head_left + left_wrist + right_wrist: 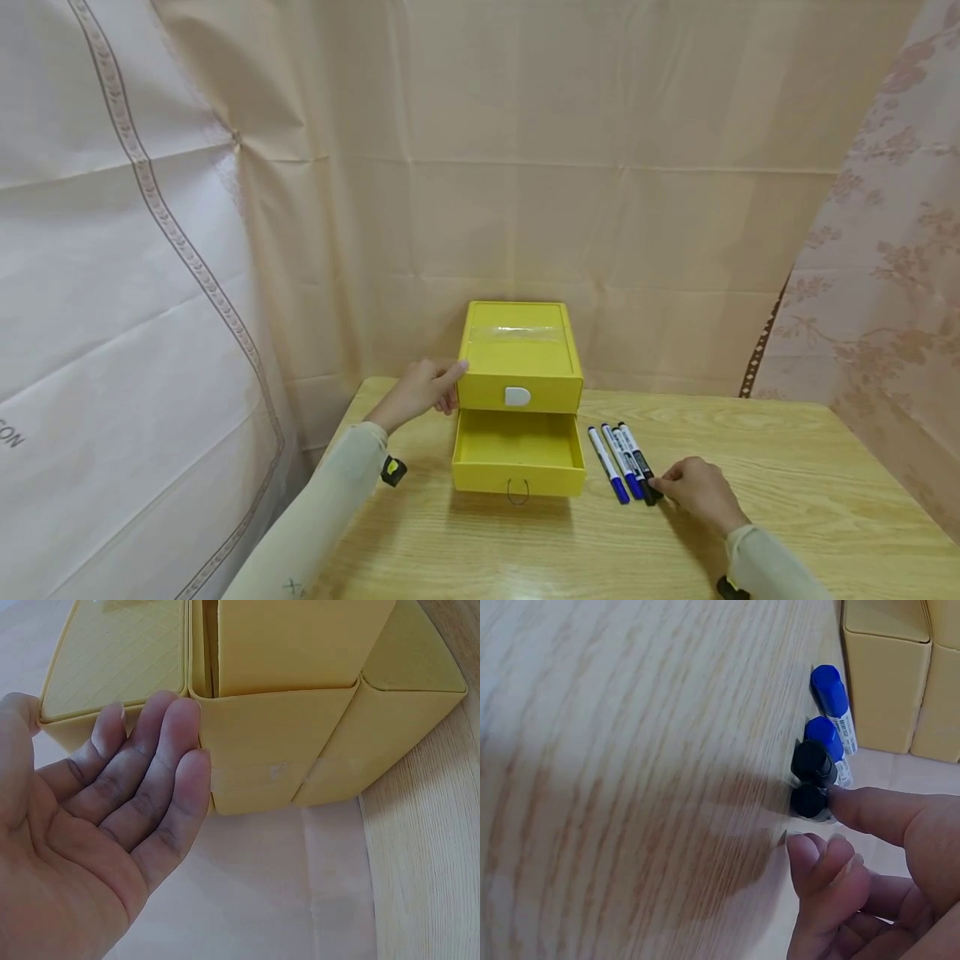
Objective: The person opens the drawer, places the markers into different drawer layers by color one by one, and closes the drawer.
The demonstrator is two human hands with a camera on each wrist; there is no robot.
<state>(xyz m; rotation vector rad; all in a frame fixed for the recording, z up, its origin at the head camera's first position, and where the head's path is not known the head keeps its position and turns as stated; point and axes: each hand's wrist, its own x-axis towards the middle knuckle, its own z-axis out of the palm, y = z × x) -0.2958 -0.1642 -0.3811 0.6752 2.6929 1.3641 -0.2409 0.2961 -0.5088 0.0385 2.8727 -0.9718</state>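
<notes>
A yellow two-drawer box [521, 353] stands on the table, its lower drawer [517, 479] pulled out with nothing inside. My left hand [424, 388] touches the box's left front corner, thumb near the top edge; in the left wrist view its fingers [157, 776] extend along the box's side. To the right of the box lie several whiteboard markers: two with blue caps [829, 688] and two with black caps [810, 801]. My right hand [701, 492] touches the outermost black marker's cap with one digit, while its other fingertips [804, 855] lie slightly apart from it.
The wooden table [787, 483] extends to both sides and in front. A beige cloth [517, 167] hangs behind the box, with a white cloth [112, 317] at left and a floral one [892, 275] at right. The lower drawer has a thin loop pull [517, 498].
</notes>
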